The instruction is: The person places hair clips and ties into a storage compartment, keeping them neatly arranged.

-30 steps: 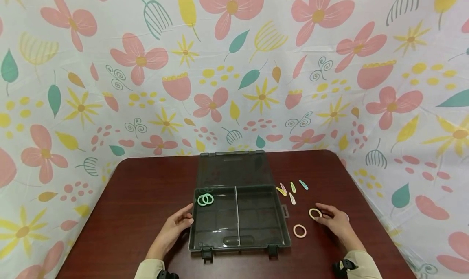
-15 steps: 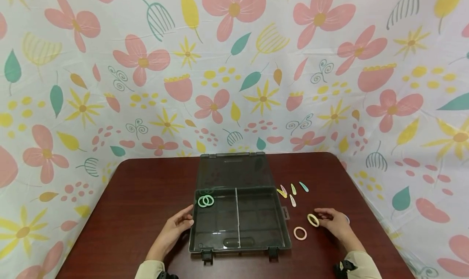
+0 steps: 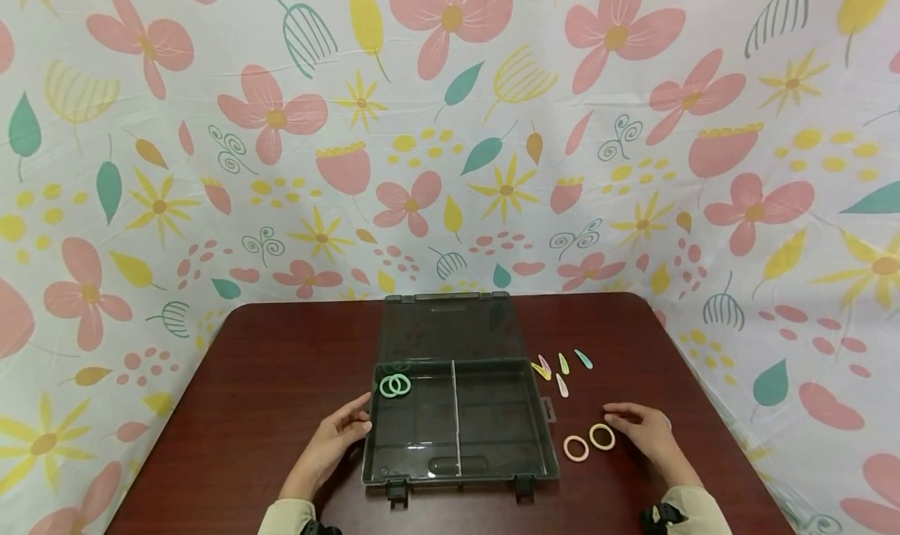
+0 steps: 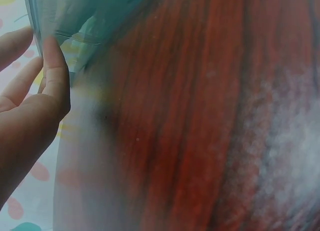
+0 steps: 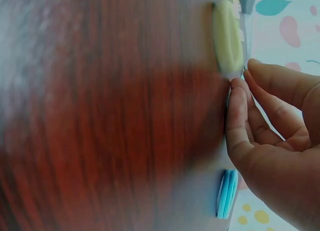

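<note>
My left hand (image 3: pixel 329 445) rests with its fingertips at the left wall of a smoky see-through plastic box (image 3: pixel 495 422), whose lid stands folded back. In the left wrist view the fingers (image 4: pixel 56 73) lie against the box's side. Two mint-green hair ties (image 3: pixel 395 386) overlap in the box's left compartment. My right hand (image 3: pixel 645 432) holds nothing, its fingertips just beside a yellow hair tie (image 3: pixel 601 437) lying on the table. Left of that lies a peach hair tie (image 3: pixel 576 448). Blue hair ties (image 5: pixel 227 193) show below the hand in the right wrist view, mostly hidden in the head view.
Several snap hair clips lie right of the box, among them a blue clip (image 3: pixel 583 358) and a white clip (image 3: pixel 562 385). A divider (image 3: pixel 455 418) splits the box in two. The dark red table (image 3: pixel 281 379) ends before a flowered cloth (image 3: pixel 450 129).
My right hand has let go of the yellow hair tie, which tipped from raised to flat on the table, nearer the peach one. My left hand stays at the box.
</note>
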`<action>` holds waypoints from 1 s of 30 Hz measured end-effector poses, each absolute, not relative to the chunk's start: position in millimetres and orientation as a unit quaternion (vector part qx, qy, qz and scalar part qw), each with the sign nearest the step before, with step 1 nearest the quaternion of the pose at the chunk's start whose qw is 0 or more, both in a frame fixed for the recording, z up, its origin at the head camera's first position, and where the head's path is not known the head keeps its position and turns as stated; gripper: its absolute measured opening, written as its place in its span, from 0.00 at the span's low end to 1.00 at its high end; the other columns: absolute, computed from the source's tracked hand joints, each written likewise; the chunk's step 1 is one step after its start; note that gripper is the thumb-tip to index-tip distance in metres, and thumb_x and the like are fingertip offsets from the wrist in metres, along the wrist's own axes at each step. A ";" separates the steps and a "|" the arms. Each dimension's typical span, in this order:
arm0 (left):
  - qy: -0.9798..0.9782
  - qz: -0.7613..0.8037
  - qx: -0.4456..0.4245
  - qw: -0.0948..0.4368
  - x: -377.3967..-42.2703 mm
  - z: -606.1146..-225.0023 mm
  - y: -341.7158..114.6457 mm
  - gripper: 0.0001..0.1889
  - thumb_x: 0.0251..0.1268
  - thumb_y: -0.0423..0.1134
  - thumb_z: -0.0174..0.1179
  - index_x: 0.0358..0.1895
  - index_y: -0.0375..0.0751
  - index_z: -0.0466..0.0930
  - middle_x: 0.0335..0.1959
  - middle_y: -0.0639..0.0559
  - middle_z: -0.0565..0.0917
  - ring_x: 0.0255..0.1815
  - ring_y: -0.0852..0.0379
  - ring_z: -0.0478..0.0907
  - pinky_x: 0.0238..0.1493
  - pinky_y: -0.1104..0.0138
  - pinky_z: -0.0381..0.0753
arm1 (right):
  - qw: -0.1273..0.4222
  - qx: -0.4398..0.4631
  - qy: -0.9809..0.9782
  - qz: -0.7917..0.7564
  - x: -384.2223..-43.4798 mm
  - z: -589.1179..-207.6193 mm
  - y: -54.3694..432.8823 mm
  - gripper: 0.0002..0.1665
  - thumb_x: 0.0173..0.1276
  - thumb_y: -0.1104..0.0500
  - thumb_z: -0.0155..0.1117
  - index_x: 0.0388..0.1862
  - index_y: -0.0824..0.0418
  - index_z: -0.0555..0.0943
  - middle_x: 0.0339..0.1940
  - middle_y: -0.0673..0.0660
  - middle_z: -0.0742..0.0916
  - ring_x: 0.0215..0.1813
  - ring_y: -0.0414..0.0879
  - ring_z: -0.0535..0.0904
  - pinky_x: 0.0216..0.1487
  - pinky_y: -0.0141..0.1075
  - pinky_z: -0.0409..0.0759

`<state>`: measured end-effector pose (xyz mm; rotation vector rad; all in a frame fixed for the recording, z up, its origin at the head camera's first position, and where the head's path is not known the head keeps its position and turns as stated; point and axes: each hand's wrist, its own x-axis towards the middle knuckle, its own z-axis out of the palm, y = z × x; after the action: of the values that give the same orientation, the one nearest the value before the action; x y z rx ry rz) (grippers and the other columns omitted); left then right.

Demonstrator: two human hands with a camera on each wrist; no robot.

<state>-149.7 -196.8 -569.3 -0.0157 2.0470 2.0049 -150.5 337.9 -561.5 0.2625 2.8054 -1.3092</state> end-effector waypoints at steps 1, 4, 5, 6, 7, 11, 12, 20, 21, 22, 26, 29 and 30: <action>0.707 0.693 -0.005 0.138 -149.6 -569.3 -196.8 0.31 0.67 0.33 0.60 0.73 0.41 0.62 0.49 0.43 0.72 0.48 0.54 0.72 0.51 0.66 0.76 | 0.021 0.081 0.900 -0.427 -150.8 -561.7 337.3 0.18 0.65 0.55 0.68 0.50 0.65 0.84 0.49 0.65 0.85 0.48 0.50 0.80 0.41 0.31 0.75; 0.706 0.694 -0.006 0.138 -149.4 -569.4 -196.9 0.31 0.67 0.33 0.60 0.73 0.41 0.62 0.49 0.43 0.72 0.48 0.55 0.73 0.51 0.66 0.76 | 0.036 0.074 0.893 -0.443 -150.5 -561.4 334.0 0.22 0.66 0.54 0.67 0.53 0.66 0.82 0.49 0.65 0.84 0.46 0.49 0.80 0.41 0.33 0.76; 0.706 0.694 -0.006 0.138 -149.4 -569.5 -196.9 0.31 0.67 0.33 0.60 0.73 0.42 0.62 0.49 0.43 0.72 0.48 0.55 0.73 0.51 0.66 0.76 | 0.042 0.074 0.888 -0.451 -150.4 -561.6 332.8 0.22 0.66 0.54 0.67 0.54 0.66 0.82 0.48 0.65 0.84 0.44 0.47 0.81 0.40 0.33 0.76; 0.707 0.694 -0.005 0.138 -149.4 -569.4 -196.9 0.31 0.67 0.33 0.60 0.73 0.42 0.62 0.49 0.43 0.72 0.48 0.55 0.73 0.50 0.66 0.76 | 0.046 0.075 0.885 -0.457 -150.3 -561.6 331.6 0.23 0.65 0.54 0.67 0.54 0.67 0.82 0.48 0.64 0.85 0.43 0.46 0.81 0.40 0.33 0.76; 0.707 0.694 -0.005 0.137 -149.4 -569.5 -196.9 0.31 0.67 0.33 0.60 0.73 0.42 0.62 0.49 0.43 0.72 0.48 0.55 0.73 0.50 0.67 0.76 | 0.051 0.073 0.883 -0.461 -150.1 -561.3 330.6 0.23 0.65 0.54 0.67 0.55 0.67 0.81 0.47 0.63 0.85 0.42 0.46 0.81 0.39 0.34 0.77; 0.707 0.694 -0.007 0.136 -149.6 -569.3 -196.9 0.31 0.67 0.33 0.60 0.73 0.42 0.62 0.49 0.42 0.72 0.48 0.54 0.73 0.50 0.66 0.77 | 0.064 0.063 0.878 -0.471 -148.7 -559.7 328.0 0.24 0.63 0.56 0.69 0.54 0.69 0.81 0.44 0.62 0.85 0.40 0.44 0.80 0.37 0.34 0.78; 0.707 0.694 -0.007 0.137 -149.7 -569.3 -197.0 0.31 0.67 0.33 0.60 0.73 0.42 0.62 0.49 0.43 0.72 0.48 0.54 0.73 0.50 0.66 0.77 | 0.066 0.061 0.878 -0.469 -148.4 -559.6 327.7 0.24 0.63 0.56 0.70 0.54 0.69 0.81 0.44 0.61 0.85 0.40 0.44 0.80 0.37 0.34 0.78; 0.707 0.695 -0.007 0.133 -149.4 -570.7 -196.4 0.31 0.66 0.33 0.60 0.72 0.41 0.62 0.49 0.42 0.72 0.46 0.55 0.73 0.50 0.67 0.76 | 0.044 0.038 0.894 -0.445 -143.3 -563.4 330.8 0.17 0.59 0.62 0.72 0.45 0.70 0.84 0.37 0.60 0.86 0.35 0.42 0.81 0.33 0.32 0.78; 0.707 0.695 -0.006 0.133 -149.3 -570.9 -196.2 0.31 0.66 0.33 0.61 0.72 0.41 0.63 0.49 0.41 0.72 0.46 0.55 0.73 0.50 0.67 0.76 | 0.042 0.039 0.896 -0.441 -142.2 -563.1 331.6 0.16 0.58 0.63 0.72 0.44 0.70 0.84 0.36 0.60 0.87 0.34 0.41 0.81 0.32 0.32 0.78; 0.708 0.694 -0.005 0.132 -149.3 -571.2 -196.3 0.31 0.66 0.33 0.61 0.72 0.41 0.63 0.49 0.41 0.72 0.46 0.56 0.73 0.50 0.67 0.76 | 0.041 0.042 0.898 -0.436 -141.5 -562.7 332.7 0.15 0.58 0.63 0.72 0.43 0.70 0.84 0.35 0.60 0.87 0.33 0.41 0.81 0.32 0.32 0.78; 0.708 0.694 -0.006 0.131 -149.4 -571.0 -196.5 0.32 0.66 0.33 0.61 0.72 0.41 0.63 0.48 0.42 0.72 0.46 0.55 0.73 0.50 0.67 0.76 | 0.039 0.054 0.906 -0.419 -139.2 -560.0 334.7 0.11 0.58 0.64 0.72 0.39 0.69 0.85 0.33 0.59 0.87 0.31 0.41 0.81 0.29 0.32 0.77; 0.709 0.693 -0.006 0.130 -149.9 -570.2 -196.4 0.31 0.66 0.33 0.61 0.72 0.41 0.63 0.49 0.41 0.72 0.47 0.55 0.73 0.49 0.67 0.77 | 0.032 0.053 0.911 -0.408 -138.4 -559.3 334.6 0.09 0.58 0.65 0.71 0.38 0.68 0.86 0.33 0.59 0.87 0.30 0.41 0.80 0.29 0.32 0.76; 0.710 0.692 -0.006 0.130 -150.1 -570.3 -196.4 0.31 0.66 0.33 0.61 0.72 0.41 0.63 0.49 0.41 0.72 0.47 0.54 0.73 0.49 0.66 0.77 | 0.028 0.051 0.913 -0.404 -138.3 -559.4 334.3 0.08 0.59 0.65 0.71 0.37 0.67 0.86 0.33 0.59 0.87 0.30 0.41 0.80 0.29 0.32 0.75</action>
<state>-150.1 -196.4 -570.3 -0.0167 2.0631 2.0114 -138.3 334.3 -559.4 0.1589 2.8184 -1.2482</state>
